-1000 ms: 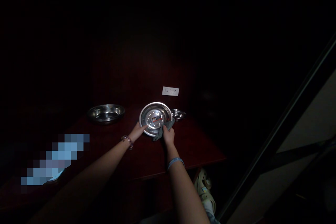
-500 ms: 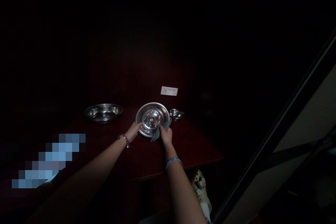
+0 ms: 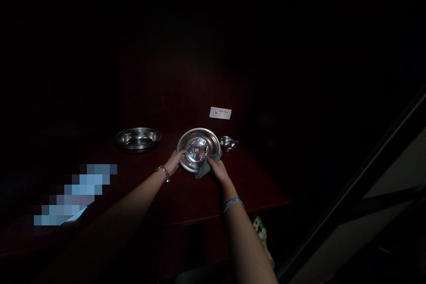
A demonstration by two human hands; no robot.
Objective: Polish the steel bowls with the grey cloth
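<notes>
A round stainless steel basin with a small label on its bottom is tilted up, its inside facing me. My left hand grips its lower left rim, thumb over the inside. At the lower right rim, my right hand is closed on a grey cloth that touches the basin. The cloth hides part of the rim there. A beaded bracelet is on my left wrist and a blue band on my right.
A larger steel basin stands on the dark red table to the left. Small steel bowls sit behind on the right. A white socket is on the wall. A pixelated bright patch lies left; a shoe shows below the table.
The view has shifted, so most things appear a little further right. Both hands still hold the basin and cloth; the right hand and cloth have barely moved against the rim.
</notes>
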